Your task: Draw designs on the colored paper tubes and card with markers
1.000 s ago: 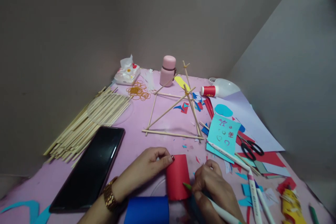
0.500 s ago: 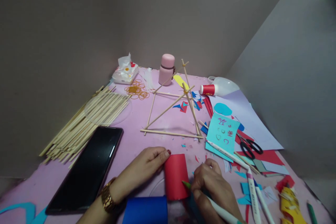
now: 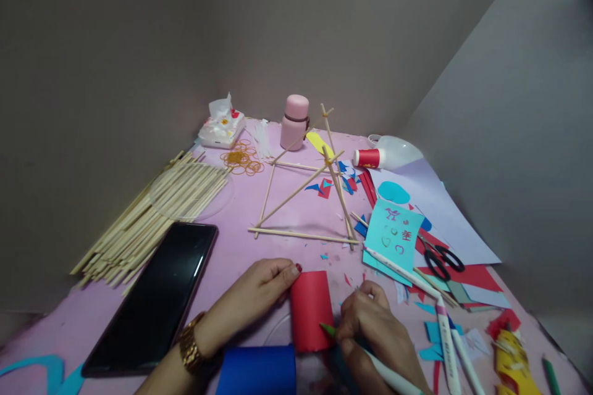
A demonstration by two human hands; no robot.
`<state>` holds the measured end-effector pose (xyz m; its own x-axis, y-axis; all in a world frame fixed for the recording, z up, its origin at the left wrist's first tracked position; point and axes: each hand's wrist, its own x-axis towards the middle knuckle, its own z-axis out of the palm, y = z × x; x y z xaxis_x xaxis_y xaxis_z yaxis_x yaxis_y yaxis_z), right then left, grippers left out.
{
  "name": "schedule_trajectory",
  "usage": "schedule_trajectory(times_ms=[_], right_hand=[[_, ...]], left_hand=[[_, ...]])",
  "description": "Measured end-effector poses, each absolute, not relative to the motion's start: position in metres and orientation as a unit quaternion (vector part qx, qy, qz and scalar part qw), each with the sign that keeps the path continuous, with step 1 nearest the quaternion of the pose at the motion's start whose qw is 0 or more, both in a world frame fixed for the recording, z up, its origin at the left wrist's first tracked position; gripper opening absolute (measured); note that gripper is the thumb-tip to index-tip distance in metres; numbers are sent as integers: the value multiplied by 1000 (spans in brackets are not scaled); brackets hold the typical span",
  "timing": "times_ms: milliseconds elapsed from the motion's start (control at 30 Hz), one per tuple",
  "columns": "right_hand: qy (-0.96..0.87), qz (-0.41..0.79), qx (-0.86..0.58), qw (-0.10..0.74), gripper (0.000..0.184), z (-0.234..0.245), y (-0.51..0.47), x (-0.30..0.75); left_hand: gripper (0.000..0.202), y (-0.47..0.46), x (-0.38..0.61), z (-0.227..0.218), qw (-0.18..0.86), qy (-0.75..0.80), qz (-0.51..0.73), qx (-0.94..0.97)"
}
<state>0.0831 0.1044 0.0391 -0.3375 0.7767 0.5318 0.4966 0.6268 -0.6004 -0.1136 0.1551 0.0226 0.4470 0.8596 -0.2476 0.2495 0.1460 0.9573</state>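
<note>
A red paper tube [image 3: 311, 311] lies near the front of the table. My left hand [image 3: 266, 284] is closed on its upper left edge, the thumb along the rim and the other fingers partly hidden. In my right hand [image 3: 375, 327] is a green marker [image 3: 389, 373], its tip touching or just above the lower right of the red paper. A blue paper roll [image 3: 259, 370] lies below my left hand. Beyond both hands stands a frame of wooden sticks [image 3: 301, 236] joined with rubber bands at its corners.
Left are a black phone [image 3: 155, 299], a pile of wooden sticks [image 3: 139, 228] and rubber bands [image 3: 241, 159]. A pink bottle [image 3: 294, 123] and tissue pack [image 3: 222, 126] stand behind. Scissors [image 3: 442, 261], a drawn-on cyan sheet [image 3: 393, 231], markers [image 3: 447, 345] and paper scraps lie right.
The marker's tip has shifted slightly left and down on the red paper, with my right hand hardly moved. My left hand stays in place.
</note>
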Motion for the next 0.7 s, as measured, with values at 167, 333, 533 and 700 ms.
schedule_trajectory(times_ms=[167, 333, 533, 700], right_hand=[[-803, 163, -401, 410, 17, 39, 105, 84], [-808, 165, -395, 404, 17, 39, 105, 85], [-809, 147, -403, 401, 19, 38, 105, 83], [-809, 132, -416, 394, 18, 38, 105, 81]], left_hand=[[43, 155, -115, 23, 603, 460, 251, 602], [43, 156, -115, 21, 605, 457, 253, 601], [42, 156, -115, 20, 605, 454, 254, 603], [41, 155, -115, 20, 601, 452, 253, 608]])
